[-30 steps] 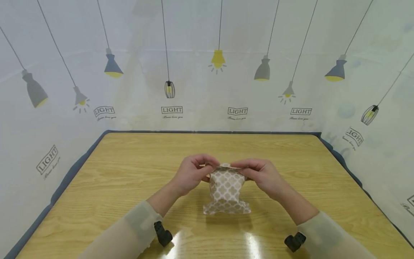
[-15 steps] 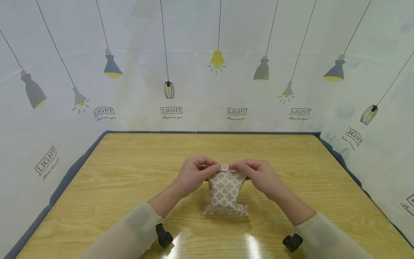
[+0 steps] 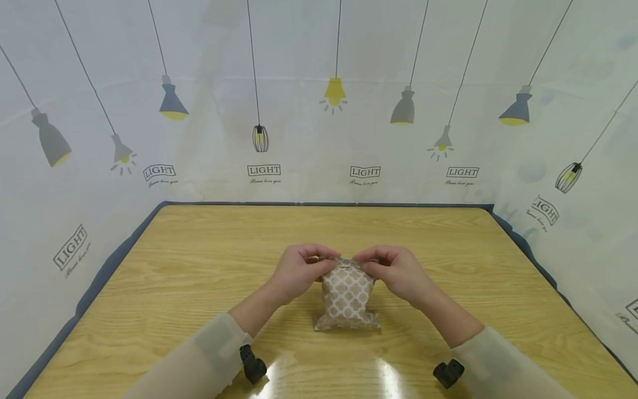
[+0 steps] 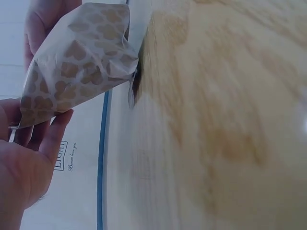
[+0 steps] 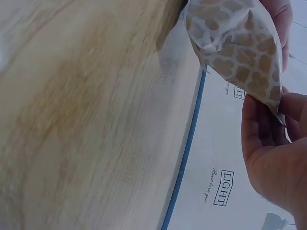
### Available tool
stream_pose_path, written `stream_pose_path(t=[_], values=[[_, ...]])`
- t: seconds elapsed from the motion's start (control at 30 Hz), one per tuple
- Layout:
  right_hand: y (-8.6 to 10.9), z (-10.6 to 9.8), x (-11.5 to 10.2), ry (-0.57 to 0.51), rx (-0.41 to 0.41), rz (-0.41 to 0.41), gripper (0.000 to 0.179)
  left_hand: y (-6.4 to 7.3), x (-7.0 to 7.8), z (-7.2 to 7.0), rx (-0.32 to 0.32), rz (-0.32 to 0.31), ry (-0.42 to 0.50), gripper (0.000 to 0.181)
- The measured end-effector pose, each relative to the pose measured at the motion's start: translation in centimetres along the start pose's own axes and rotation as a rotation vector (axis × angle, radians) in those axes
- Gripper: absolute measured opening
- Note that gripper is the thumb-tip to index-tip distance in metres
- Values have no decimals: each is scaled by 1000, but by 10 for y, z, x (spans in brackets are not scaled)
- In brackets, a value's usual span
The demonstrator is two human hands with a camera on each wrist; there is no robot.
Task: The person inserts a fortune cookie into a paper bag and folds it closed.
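A small patterned paper bag (image 3: 347, 292), beige with a white lattice print, stands on the wooden table in front of me. Its top edge is folded over, and its crinkled base flares out at the bottom. My left hand (image 3: 301, 272) pinches the bag's top left corner between thumb and fingers. On the other side, my right hand (image 3: 401, 275) pinches the top right corner the same way. The left wrist view shows the bag (image 4: 79, 67) bulging in the middle and narrowing to the pinched edge. What is inside stays hidden.
The wooden table (image 3: 224, 233) has a dark blue border along its far edge. A pale wall covering (image 3: 309, 133) printed with hanging lamps rises behind and at both sides. Small black wrist cameras (image 3: 253, 364) sit at the cuffs.
The bag's top edge has been folded down, and the small upright tab between the hands has turned lower. Both hands have stayed nearly in place, thumbs shifting along the fold.
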State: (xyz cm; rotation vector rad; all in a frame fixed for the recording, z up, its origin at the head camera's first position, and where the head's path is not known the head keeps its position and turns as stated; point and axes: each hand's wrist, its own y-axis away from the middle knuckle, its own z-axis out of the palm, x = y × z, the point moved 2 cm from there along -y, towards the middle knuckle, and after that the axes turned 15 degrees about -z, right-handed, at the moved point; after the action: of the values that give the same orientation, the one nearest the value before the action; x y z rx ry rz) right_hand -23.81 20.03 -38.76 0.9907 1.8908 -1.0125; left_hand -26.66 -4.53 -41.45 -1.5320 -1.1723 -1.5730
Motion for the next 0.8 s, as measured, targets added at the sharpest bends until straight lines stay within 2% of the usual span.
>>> stream_pose_path(t=[0.17,0.27,0.4,0.57,0.7,0.8], values=[[-1,2,-1,15,-2,1,27,1,0,0,-12,-21,-1,23],[-2,4,-2,24,-22,-1,29,1,1,0,-3,-12,-20,19],[-4,6,-3,44,-27,-12,23,1,0,0,8,-18,-27,17],[-6,7,-4,83,-19,-24,16,0,-1,-1,-20,-31,-19,22],[-5,8,-5,89,-22,-25,16,1,-1,-1,-51,-30,-46,25],[-4,7,-5,77,-34,-22,18,1,0,0,-41,-29,-71,20]])
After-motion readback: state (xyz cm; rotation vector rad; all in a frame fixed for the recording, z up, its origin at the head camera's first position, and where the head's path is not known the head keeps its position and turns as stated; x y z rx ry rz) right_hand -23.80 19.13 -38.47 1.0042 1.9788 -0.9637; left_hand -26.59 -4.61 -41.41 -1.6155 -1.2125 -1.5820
